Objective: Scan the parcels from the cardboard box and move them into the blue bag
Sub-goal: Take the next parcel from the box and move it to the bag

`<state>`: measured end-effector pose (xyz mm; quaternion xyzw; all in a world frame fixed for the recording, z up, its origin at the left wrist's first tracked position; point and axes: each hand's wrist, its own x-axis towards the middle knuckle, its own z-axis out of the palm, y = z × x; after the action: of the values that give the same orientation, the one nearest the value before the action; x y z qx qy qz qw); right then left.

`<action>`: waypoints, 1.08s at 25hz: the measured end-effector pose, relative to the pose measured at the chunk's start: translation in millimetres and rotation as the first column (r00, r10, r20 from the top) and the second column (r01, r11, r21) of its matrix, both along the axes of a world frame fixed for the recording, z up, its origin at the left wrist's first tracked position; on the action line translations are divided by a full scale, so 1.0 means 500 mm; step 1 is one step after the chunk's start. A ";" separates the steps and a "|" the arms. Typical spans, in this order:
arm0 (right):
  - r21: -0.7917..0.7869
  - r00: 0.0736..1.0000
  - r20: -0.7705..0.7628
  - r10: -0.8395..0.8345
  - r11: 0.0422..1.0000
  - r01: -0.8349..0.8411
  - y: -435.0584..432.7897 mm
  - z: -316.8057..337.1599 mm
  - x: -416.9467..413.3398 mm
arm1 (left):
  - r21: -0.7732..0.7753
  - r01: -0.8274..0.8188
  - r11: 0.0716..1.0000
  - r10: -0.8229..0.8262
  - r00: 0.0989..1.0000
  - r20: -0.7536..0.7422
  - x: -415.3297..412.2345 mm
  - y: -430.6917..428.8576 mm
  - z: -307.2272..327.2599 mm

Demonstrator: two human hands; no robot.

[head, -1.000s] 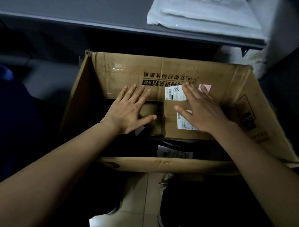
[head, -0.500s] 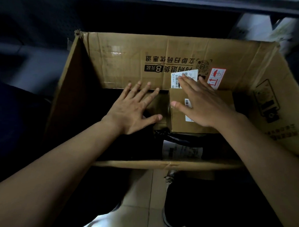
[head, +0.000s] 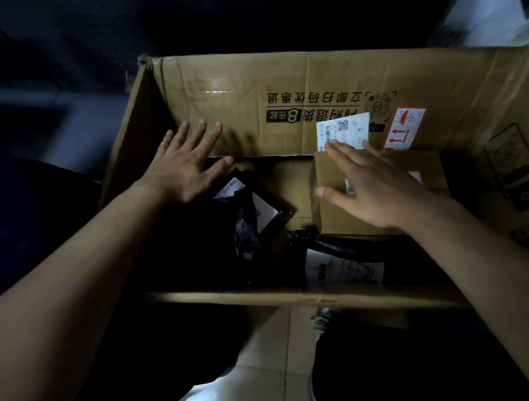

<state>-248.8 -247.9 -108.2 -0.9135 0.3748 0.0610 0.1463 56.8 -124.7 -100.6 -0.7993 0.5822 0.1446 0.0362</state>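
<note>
Reaching into the big open brown cardboard box (head: 231, 108), I have my right hand (head: 376, 187) spread flat on the small brown cardboard parcel (head: 338, 218) at centre right, directly beneath it; my left hand (head: 186, 163), open and empty, hovers over black plastic mailers (head: 256, 227) at centre left.
</note>
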 end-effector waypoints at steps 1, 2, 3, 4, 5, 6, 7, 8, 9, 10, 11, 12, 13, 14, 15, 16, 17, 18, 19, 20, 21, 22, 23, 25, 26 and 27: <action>0.007 1.000 -0.007 0.021 1.000 -0.021 0.005 -0.004 0.015 | 0.020 0.000 1.000 0.000 1.000 -0.002 0.003 0.002 -0.005; 0.018 0.999 -0.014 0.041 0.999 -0.041 0.009 -0.008 0.029 | 0.034 0.012 0.999 -0.012 1.000 -0.007 0.003 0.000 -0.008; 0.035 0.998 -0.020 0.063 0.997 -0.062 0.015 -0.011 0.043 | 0.054 0.032 0.998 -0.032 0.999 -0.009 0.002 0.002 -0.012; 0.053 0.996 -0.026 0.081 0.995 -0.079 0.022 -0.016 0.057 | 0.085 0.057 0.995 -0.057 0.998 -0.007 -0.003 0.005 -0.016; 0.065 0.995 -0.030 0.096 0.993 -0.094 0.027 -0.021 0.069 | 0.124 0.085 0.989 -0.085 0.996 0.001 -0.010 0.009 -0.023; 0.074 0.993 -0.034 0.109 0.992 -0.106 0.030 -0.025 0.083 | 0.174 0.111 0.978 -0.114 0.993 0.006 -0.018 0.014 -0.030; 0.084 0.993 -0.040 0.114 0.990 -0.110 0.032 -0.027 0.093 | 0.231 0.141 0.963 -0.146 0.989 0.004 -0.029 0.017 -0.039; 0.094 0.993 -0.046 0.112 0.990 -0.107 0.032 -0.029 0.101 | 0.285 0.173 0.943 -0.181 0.983 0.002 -0.040 0.017 -0.050; 0.102 0.993 -0.050 0.110 0.989 -0.104 0.031 -0.032 0.110 | 0.329 0.201 0.923 -0.215 0.977 0.007 -0.048 0.014 -0.061; 0.106 0.992 -0.057 0.112 0.989 -0.106 0.032 -0.035 0.116 | 0.359 0.224 0.906 -0.244 0.970 0.012 -0.055 0.008 -0.070; 0.106 0.991 -0.067 0.120 0.988 -0.113 0.034 -0.038 0.120 | 0.372 0.240 0.897 -0.264 0.964 0.013 -0.060 0.000 -0.078; 0.101 0.988 -0.076 0.133 0.987 -0.125 0.038 -0.041 0.124 | 0.376 0.244 0.894 -0.268 0.963 0.012 -0.062 -0.009 -0.084; 0.099 0.986 -0.087 0.144 0.986 -0.135 0.040 -0.045 0.127 | 0.381 0.235 0.894 -0.256 0.967 0.004 -0.064 -0.017 -0.090; 0.102 0.984 -0.095 0.150 0.985 -0.140 0.042 -0.046 0.130 | 0.389 0.219 0.895 -0.235 0.972 -0.006 -0.066 -0.023 -0.096; 0.111 0.984 -0.097 0.151 0.984 -0.141 0.043 -0.047 0.133 | 0.399 0.199 0.895 -0.213 0.977 -0.011 -0.067 -0.025 -0.102; 0.118 0.984 -0.095 0.150 0.983 -0.138 0.043 -0.046 0.136 | 0.405 0.181 0.896 -0.195 0.981 -0.008 -0.069 -0.024 -0.108; 0.121 0.985 -0.091 0.148 0.983 -0.136 0.042 -0.044 0.139 | 0.406 0.171 0.898 -0.185 0.983 -0.005 -0.071 -0.024 -0.112; 0.123 0.985 -0.092 0.148 0.983 -0.136 0.041 -0.042 0.142 | 0.403 0.169 0.899 -0.182 0.983 -0.007 -0.072 -0.023 -0.115; 0.125 0.984 -0.097 0.150 0.983 -0.138 0.041 -0.042 0.144 | 0.396 0.175 0.901 -0.187 0.982 -0.006 -0.072 -0.022 -0.118; 0.127 0.983 -0.103 0.150 0.982 -0.137 0.043 -0.044 0.145 | 0.389 0.185 0.903 -0.201 0.980 0.000 -0.073 -0.022 -0.120; 0.133 0.983 -0.110 0.150 0.982 -0.134 0.044 -0.047 0.145 | 0.382 0.198 0.903 -0.217 0.976 0.007 -0.074 -0.021 -0.121; 0.144 0.982 -0.117 0.147 0.981 -0.130 0.045 -0.047 0.144 | 0.380 0.211 0.901 -0.232 0.973 0.011 -0.074 -0.020 -0.120; 0.163 0.981 -0.130 0.143 0.979 -0.122 0.046 -0.048 0.141 | 0.382 0.222 0.897 -0.244 0.970 0.011 -0.076 -0.018 -0.118; 0.214 0.979 -0.158 0.126 0.973 -0.090 0.049 -0.050 0.138 | 0.373 0.231 0.899 -0.252 0.968 0.007 -0.077 -0.011 -0.111; 0.251 0.980 -0.166 0.109 0.966 -0.064 0.050 -0.050 0.139 | 0.354 0.227 0.907 -0.243 0.970 0.001 -0.076 -0.009 -0.105; 0.297 0.980 -0.177 0.090 0.954 -0.034 0.051 -0.052 0.140 | 0.327 0.214 0.921 -0.223 0.975 -0.010 -0.073 -0.009 -0.099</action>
<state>-178.7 -222.3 -134.1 -0.8833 0.3448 0.2063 0.2415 20.3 -129.5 -149.9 -0.7142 0.6352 0.2228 0.1916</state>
